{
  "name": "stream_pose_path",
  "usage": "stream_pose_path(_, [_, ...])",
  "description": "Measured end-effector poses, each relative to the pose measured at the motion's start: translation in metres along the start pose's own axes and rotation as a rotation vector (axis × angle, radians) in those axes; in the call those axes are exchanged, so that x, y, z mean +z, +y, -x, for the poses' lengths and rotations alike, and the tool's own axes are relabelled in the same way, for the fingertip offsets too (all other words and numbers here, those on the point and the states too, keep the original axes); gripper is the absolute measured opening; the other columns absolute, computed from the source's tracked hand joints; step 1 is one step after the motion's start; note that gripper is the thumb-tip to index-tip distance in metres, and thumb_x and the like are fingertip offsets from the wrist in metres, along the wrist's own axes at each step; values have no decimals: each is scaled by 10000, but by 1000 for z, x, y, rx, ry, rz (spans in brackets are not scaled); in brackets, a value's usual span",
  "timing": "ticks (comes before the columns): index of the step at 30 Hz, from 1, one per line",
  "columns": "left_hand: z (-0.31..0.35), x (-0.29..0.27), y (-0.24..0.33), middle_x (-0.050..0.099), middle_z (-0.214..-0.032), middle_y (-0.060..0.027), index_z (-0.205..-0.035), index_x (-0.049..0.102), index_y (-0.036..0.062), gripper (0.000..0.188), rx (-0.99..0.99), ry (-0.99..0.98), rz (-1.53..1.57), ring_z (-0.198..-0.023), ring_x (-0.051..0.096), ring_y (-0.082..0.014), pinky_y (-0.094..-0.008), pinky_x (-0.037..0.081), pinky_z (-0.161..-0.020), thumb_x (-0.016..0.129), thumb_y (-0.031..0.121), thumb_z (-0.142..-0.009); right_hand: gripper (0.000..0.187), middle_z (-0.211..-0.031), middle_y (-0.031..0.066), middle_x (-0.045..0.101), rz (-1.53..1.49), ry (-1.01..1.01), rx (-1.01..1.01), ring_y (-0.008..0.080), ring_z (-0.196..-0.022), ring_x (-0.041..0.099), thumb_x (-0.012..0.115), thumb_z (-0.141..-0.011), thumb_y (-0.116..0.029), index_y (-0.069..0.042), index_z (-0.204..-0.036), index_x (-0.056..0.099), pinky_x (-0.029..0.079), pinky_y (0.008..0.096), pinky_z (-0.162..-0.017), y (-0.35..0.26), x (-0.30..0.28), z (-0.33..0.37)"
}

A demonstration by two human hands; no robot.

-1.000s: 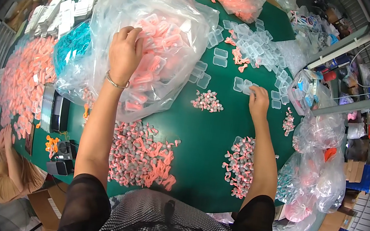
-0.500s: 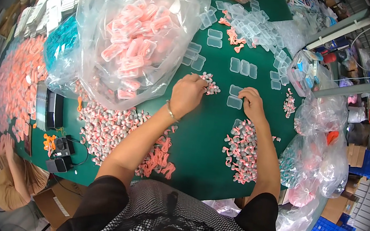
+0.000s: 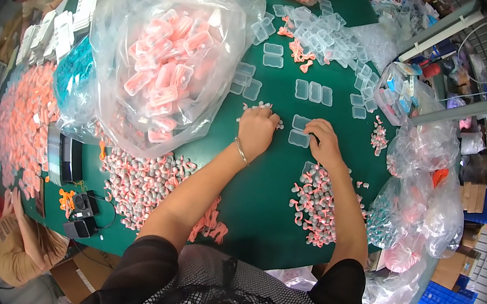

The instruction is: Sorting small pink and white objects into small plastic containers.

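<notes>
My left hand (image 3: 257, 130), with a bangle at its wrist, lies over a small heap of grey-and-pink plug-like pieces (image 3: 257, 107). Its fingers are curled down and closed; what they pinch is hidden beneath them. To its right, a clear plastic case (image 3: 299, 138) lies flat just below another clear case (image 3: 299, 122). Bent fingers of my right hand (image 3: 323, 143) touch the right edge of these cases, with a gap between thumb and forefinger. Under my right forearm spreads a larger pile of the same pieces (image 3: 313, 207).
A big clear bag (image 3: 121, 7) of filled pink cases stands left of my hands. More plug-like pieces (image 3: 141, 184) and pink cords (image 3: 209, 224) lie by my left arm. Clear cases (image 3: 314, 92) sit farther off. At the left, another person (image 3: 19, 242) sits by the green table (image 3: 253, 215).
My left hand has shifted right across the small heap, covering more of it. My right hand stays at the same cases. The whole view has moved slightly.
</notes>
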State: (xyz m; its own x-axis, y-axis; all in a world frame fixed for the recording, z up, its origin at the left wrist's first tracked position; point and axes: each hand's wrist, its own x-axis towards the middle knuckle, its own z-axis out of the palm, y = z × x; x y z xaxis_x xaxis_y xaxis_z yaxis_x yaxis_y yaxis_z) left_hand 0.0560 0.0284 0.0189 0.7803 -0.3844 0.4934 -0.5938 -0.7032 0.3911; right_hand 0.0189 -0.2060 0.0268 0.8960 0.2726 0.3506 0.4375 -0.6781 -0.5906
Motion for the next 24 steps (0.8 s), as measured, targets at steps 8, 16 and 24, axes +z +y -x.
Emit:
stream_pose_path(8, [4, -13, 1, 644, -855, -116, -893, 700, 60, 118, -137, 39, 302, -786, 657, -307, -397, 523, -694, 648, 20, -795, 310, -1052, 119, 645, 11, 45, 72, 343, -1050, 593, 567, -740, 134, -45, -978, 654, 494, 406, -895, -8, -7, 5])
stream_pose_path(16, [11, -2, 1, 712, -900, -58, -931, 704, -17, 69, -622, 49, 1141, -724, 674, -98, -236, 540, -664, 697, -4, -863, 245, -987, 125, 677, 109, 316, 264, 307, -934, 649, 571, -787, 94, -51, -954, 675, 524, 381, -797, 41, -37, 29])
stream_pose_path(24, [32, 6, 42, 644, -886, -40, -1063, 643, -16, 140, -566, -88, 1234, -732, 652, -87, -228, 532, -648, 618, -12, -925, 184, -917, 50, 701, 499, 576, 642, 271, -874, 664, 652, -814, -73, -147, -971, 713, 521, 411, -775, 132, -81, 65])
